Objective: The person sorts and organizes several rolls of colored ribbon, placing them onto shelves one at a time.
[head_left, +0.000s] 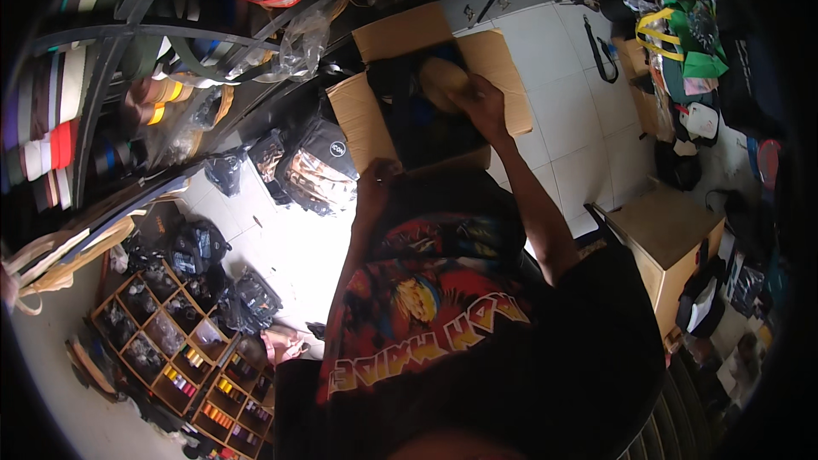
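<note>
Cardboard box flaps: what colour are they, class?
The flaps are light brown, shown best in the head view.

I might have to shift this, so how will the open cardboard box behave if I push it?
The cardboard box will probably keep its shape fairly well, as its opening looks squared. Its flaps seem likely to bend or catch, since they splay outward. Weight is hard to judge, as the dark inside hides how full it is.

Cardboard box (400, 36): brn, open top, flaps splayed out; L hand (381, 172) at near-L corner
Tan item (443, 83): roundish, exact type unclear; at box opening, in R hand (487, 109)
Box contents (417, 123): v. dk, w/ some blue
</note>
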Demonstrator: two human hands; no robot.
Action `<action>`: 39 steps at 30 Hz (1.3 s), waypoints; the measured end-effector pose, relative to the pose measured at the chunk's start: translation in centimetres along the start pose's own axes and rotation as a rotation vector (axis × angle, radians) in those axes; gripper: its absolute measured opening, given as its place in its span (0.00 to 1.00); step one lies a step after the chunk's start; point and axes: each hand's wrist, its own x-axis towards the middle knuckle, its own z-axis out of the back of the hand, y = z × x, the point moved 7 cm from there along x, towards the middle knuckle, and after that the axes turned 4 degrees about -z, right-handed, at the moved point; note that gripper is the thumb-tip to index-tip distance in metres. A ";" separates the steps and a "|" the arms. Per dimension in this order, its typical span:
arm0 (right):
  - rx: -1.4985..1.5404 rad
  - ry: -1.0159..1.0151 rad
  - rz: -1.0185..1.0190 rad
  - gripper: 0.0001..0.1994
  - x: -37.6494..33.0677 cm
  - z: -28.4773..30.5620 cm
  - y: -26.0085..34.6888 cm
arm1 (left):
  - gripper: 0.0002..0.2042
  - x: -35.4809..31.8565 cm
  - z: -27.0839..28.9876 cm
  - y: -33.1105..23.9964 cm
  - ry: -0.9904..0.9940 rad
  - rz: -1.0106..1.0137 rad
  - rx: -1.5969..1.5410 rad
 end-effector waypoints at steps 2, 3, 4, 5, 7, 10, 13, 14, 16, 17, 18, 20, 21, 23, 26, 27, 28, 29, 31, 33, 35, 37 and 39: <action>0.144 0.045 -0.156 0.24 -1.9 2.1 1.6 | 0.10 1.5 1.2 -1.4 -0.032 -0.035 -0.042; 0.292 0.094 -0.307 0.24 -2.8 2.9 2.7 | 0.09 2.4 1.8 -2.5 -0.026 -0.047 -0.025; 0.286 0.089 -0.307 0.24 -3.7 3.9 4.1 | 0.09 3.0 2.1 -3.4 -0.020 -0.056 -0.009; 0.402 0.115 -0.421 0.24 -4.8 4.4 4.6 | 0.09 3.7 1.9 -5.1 -0.001 -0.068 -0.010; 0.579 0.163 -0.561 0.22 -6.7 4.6 5.0 | 0.15 4.2 1.6 -9.1 0.039 -0.169 -0.158; 0.790 0.120 -0.529 0.22 -8.3 3.3 8.5 | 0.22 3.3 -0.1 -12.4 0.255 -0.107 -0.623; 0.668 0.173 -0.531 0.24 -9.2 1.1 10.5 | 0.29 2.4 1.0 -11.9 0.201 -0.092 -0.550; 0.626 0.168 -0.503 0.25 -9.1 0.0 11.4 | 0.30 2.2 2.1 -11.3 0.172 -0.041 -0.543; 0.460 0.197 -0.559 0.26 -9.3 -1.7 13.0 | 0.31 1.4 4.5 -10.1 0.086 -0.024 -0.532; 0.465 0.228 -0.501 0.26 -9.1 -3.1 13.4 | 0.31 0.9 6.0 -9.5 0.056 0.022 -0.534; 0.473 0.260 -0.465 0.26 -8.9 -4.4 14.5 | 0.31 0.6 7.8 -9.6 0.016 -0.006 -0.531; 0.509 0.280 -0.408 0.24 -8.6 -6.4 16.6 | 0.33 -0.5 9.7 -9.6 0.101 -0.028 -0.544; 0.462 0.301 -0.282 0.22 -8.3 -8.1 16.4 | 0.34 -0.9 10.7 -9.2 0.110 -0.051 -0.497; 0.376 0.372 -0.176 0.21 -8.5 -10.9 19.2 | 0.34 -2.5 13.0 -8.3 0.057 -0.118 -0.531; 0.273 0.443 -0.093 0.20 -8.2 -13.7 22.0 | 0.32 -4.2 15.9 -6.9 0.003 -0.194 -0.601; 0.256 0.456 -0.112 0.19 -8.2 -14.3 22.5 | 0.31 -4.6 16.5 -6.5 -0.009 -0.203 -0.640; 0.244 0.469 -0.111 0.19 -8.5 -14.9 23.2 | 0.31 -5.1 16.7 -6.1 -0.020 -0.203 -0.654; 0.204 0.469 -0.100 0.18 -8.7 -15.4 23.9 | 0.29 -5.6 17.1 -5.7 -0.075 -0.201 -0.722; 0.156 0.476 -0.086 0.18 -9.1 -16.2 24.6 | 0.27 -6.3 17.4 -5.1 -0.136 -0.199 -0.798; 0.066 0.504 -0.142 0.18 -9.5 -16.8 24.3 | 0.24 -6.9 17.7 -4.5 -0.208 -0.172 -0.826; 0.064 0.512 -0.117 0.18 -10.0 -17.4 25.2 | 0.25 -7.4 18.5 -4.4 -0.188 -0.178 -0.798; 0.063 0.518 -0.091 0.18 -10.2 -17.8 25.6 | 0.26 -7.4 18.8 -4.2 -0.165 -0.184 -0.768; 0.073 0.566 -0.067 0.18 -10.3 -18.3 25.6 | 0.28 -7.2 18.7 -4.1 -0.134 -0.227 -0.741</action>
